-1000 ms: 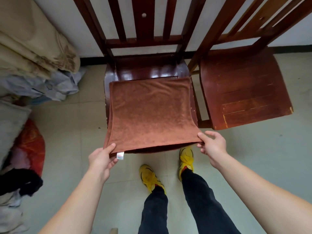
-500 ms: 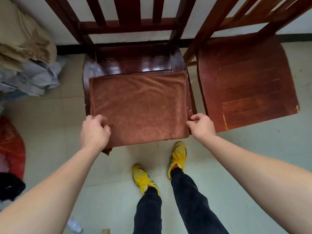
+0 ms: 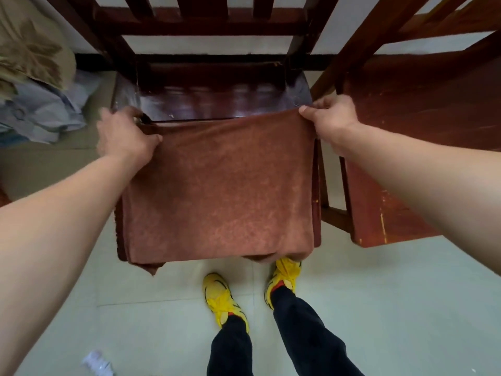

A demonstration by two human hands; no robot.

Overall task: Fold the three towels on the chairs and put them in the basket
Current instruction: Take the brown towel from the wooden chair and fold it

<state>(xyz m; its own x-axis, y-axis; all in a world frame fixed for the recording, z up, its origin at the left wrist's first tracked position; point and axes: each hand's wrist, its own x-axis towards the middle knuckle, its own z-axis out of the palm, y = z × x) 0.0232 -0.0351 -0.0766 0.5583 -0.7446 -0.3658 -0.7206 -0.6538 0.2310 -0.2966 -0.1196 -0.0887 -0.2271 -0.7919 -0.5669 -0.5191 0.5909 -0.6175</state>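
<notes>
A rust-brown towel (image 3: 219,191) lies doubled over on the seat of a dark wooden chair (image 3: 217,99), its near edge hanging past the seat's front. My left hand (image 3: 124,134) pinches the towel's far left corner. My right hand (image 3: 329,115) pinches the far right corner. Both hands hold the folded-over edge across the middle of the seat. No basket and no other towel is in view.
A second wooden chair (image 3: 406,164) with a bare seat stands close on the right. A pile of beige and grey cloth (image 3: 35,77) lies on the floor at the left. My feet in yellow shoes (image 3: 222,297) stand just before the chair. A crumpled white scrap (image 3: 97,363) lies on the tiles.
My hands carried the towel's near edge up and away from me, folding it over onto the far half. The camera moved closer to the chair.
</notes>
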